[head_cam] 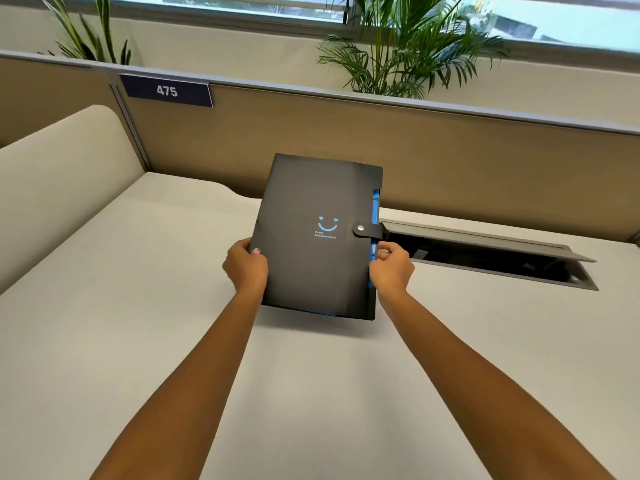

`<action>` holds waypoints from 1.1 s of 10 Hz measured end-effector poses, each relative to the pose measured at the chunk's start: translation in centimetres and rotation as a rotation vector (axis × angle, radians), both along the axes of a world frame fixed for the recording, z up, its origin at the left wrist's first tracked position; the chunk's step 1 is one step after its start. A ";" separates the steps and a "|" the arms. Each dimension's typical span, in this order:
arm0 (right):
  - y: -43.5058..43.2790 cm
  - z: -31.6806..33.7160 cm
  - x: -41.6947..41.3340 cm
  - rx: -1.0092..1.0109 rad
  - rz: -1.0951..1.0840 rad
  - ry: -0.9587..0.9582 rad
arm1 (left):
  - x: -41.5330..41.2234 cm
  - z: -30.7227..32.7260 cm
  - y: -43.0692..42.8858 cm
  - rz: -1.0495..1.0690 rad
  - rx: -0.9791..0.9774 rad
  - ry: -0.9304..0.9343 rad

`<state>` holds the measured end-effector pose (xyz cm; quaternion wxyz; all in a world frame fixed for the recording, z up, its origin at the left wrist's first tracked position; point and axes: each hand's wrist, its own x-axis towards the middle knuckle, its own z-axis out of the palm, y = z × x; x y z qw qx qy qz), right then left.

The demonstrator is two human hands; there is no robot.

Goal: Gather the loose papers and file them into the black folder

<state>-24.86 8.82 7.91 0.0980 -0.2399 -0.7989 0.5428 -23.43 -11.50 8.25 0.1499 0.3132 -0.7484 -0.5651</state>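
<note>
Now left hand and right hand each clamp a side of the snapped-shut black folder; best lowered flat onto desk.

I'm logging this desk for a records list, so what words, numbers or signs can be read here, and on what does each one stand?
"475": white digits on the dark blue plate fixed to the partition.
"Keep": small blue word under the smiley on the black folder, read with some doubt.
Second blue line under it: too small and blurred to read surely.
Snap strap: no lettering that shows.
</note>
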 end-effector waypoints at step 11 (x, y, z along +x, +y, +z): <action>3.3 -4.4 -5.7 0.396 0.158 -0.127 | -6.4 -5.7 2.6 -0.160 -0.310 -0.102</action>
